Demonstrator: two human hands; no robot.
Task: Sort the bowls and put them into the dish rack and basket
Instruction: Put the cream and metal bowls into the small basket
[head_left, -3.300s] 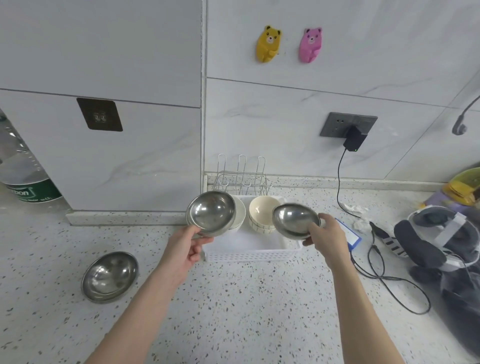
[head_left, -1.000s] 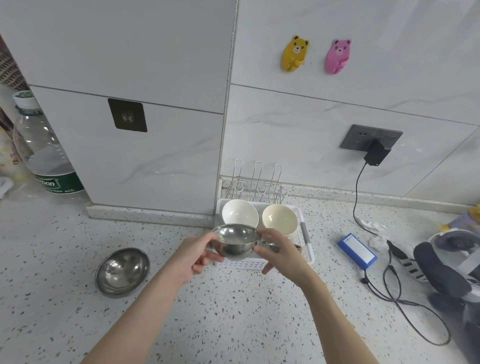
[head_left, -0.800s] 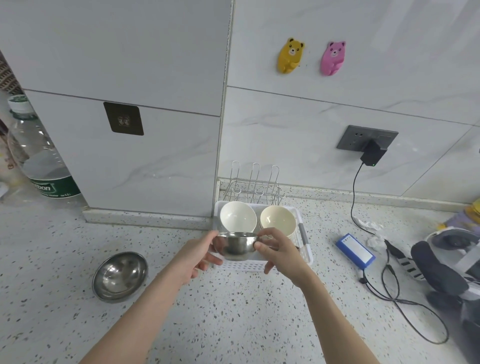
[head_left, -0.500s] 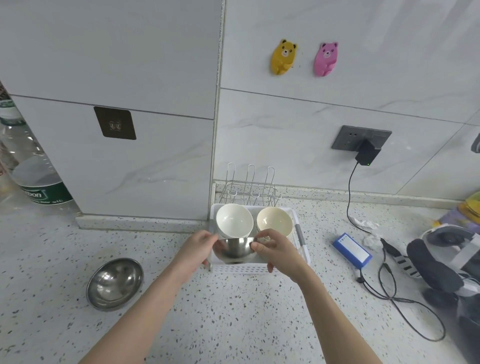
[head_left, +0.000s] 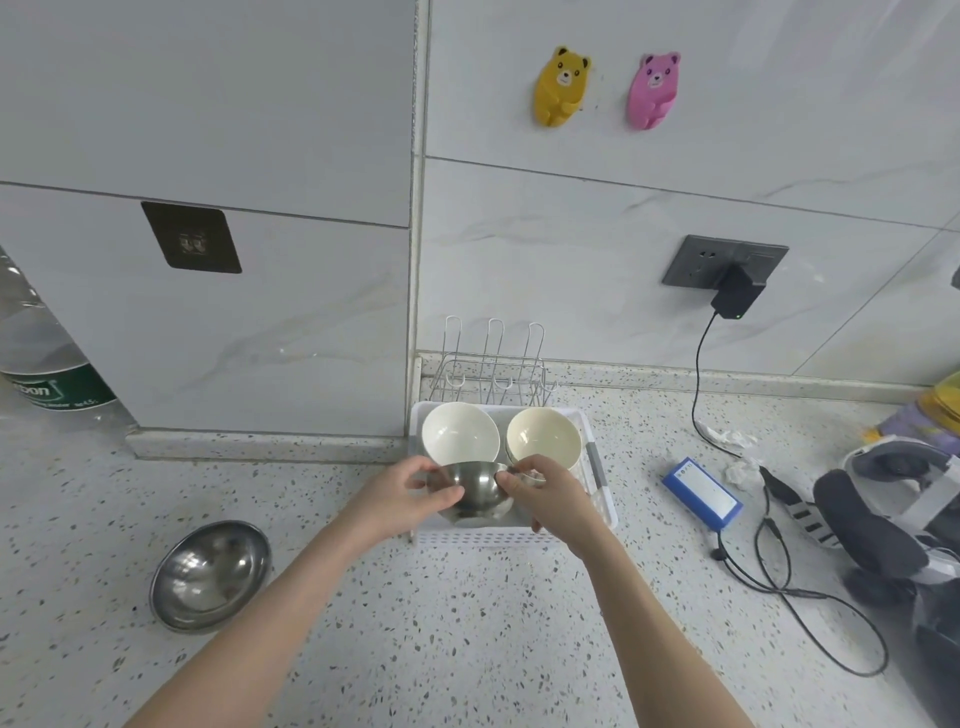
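Note:
Both hands hold a stacked pair of small steel bowls (head_left: 475, 491) low inside the front of the white plastic basket (head_left: 600, 486). My left hand (head_left: 402, 496) grips the bowls' left side and my right hand (head_left: 548, 493) pinches the right rim. Behind them in the basket stand a white bowl (head_left: 460, 434) and a cream bowl (head_left: 543, 436). A wire dish rack (head_left: 493, 364) stands behind the basket against the wall. A larger steel bowl (head_left: 210, 574) lies on the counter to the left.
A blue box (head_left: 701, 491), black cables (head_left: 779, 577) and a headset (head_left: 893, 499) crowd the counter to the right. A plastic water bottle (head_left: 41, 364) stands at the far left. A charger (head_left: 737, 296) is plugged into the wall socket.
The two steel bowls, held apart at first, were nested together and brought down into the front of the basket. The view has shifted a little.

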